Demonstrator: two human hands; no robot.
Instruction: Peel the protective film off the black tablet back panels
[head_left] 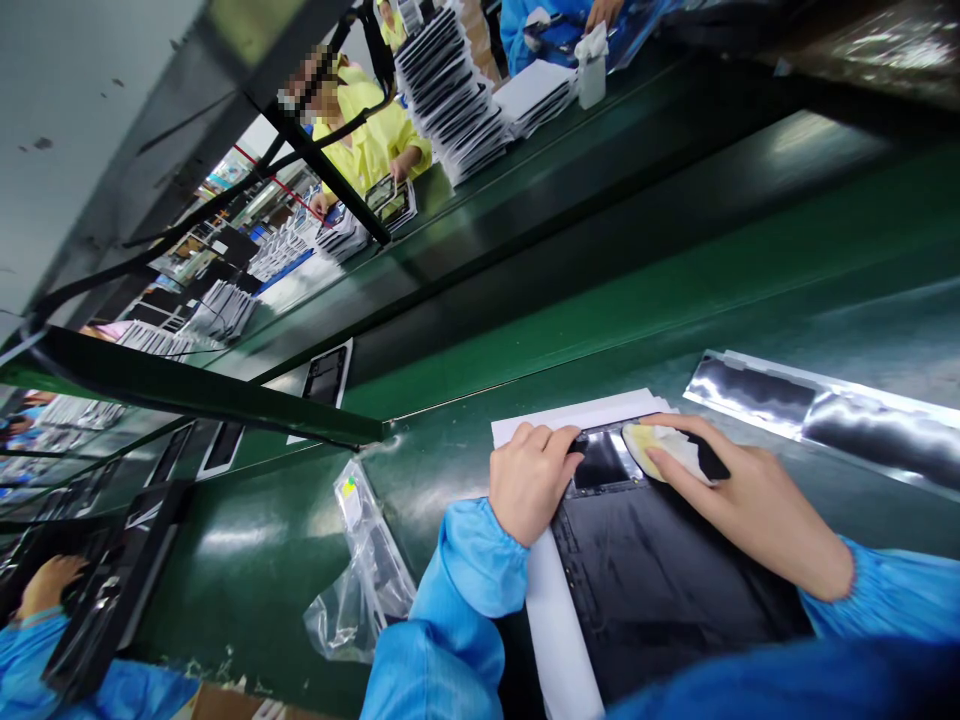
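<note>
A flat black tablet shell point(660, 570) lies on white sheets point(559, 610) on the bench in front of me. My left hand point(529, 480) grips its upper left corner, with the fingers curled and the thumb on the edge. In my right hand point(727, 480) is a folded whitish cloth point(667, 450) with a yellowish side. The cloth presses on the shell's top part, beside a shiny dark rectangle point(604, 458). My right forearm and blue sleeve cover part of the shell's right side.
A strip of shiny black film pieces point(825, 410) lies right of the shell. On the left is a clear plastic bag point(360, 600). A green metal bar point(210, 390) crosses at left. Beyond the green conveyor point(540, 350), a person in yellow point(367, 130) works near stacked panels point(450, 100).
</note>
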